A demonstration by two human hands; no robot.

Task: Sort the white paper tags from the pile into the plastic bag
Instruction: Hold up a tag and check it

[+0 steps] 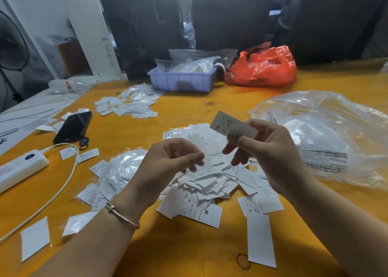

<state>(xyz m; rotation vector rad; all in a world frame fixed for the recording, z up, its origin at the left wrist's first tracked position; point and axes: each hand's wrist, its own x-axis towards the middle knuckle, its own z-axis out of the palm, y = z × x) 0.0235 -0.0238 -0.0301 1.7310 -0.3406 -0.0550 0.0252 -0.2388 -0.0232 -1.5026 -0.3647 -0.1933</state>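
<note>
just the one head cam, wide-angle, worn by the person, looking forward and down, close over the near edge of the table (189, 109), far edge near top

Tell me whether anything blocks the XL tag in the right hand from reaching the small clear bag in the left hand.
Nothing visible does. The XL tag, pinched in the right hand, sits just above and right of the small clear bag held by the left hand, with only open air between them.
</note>
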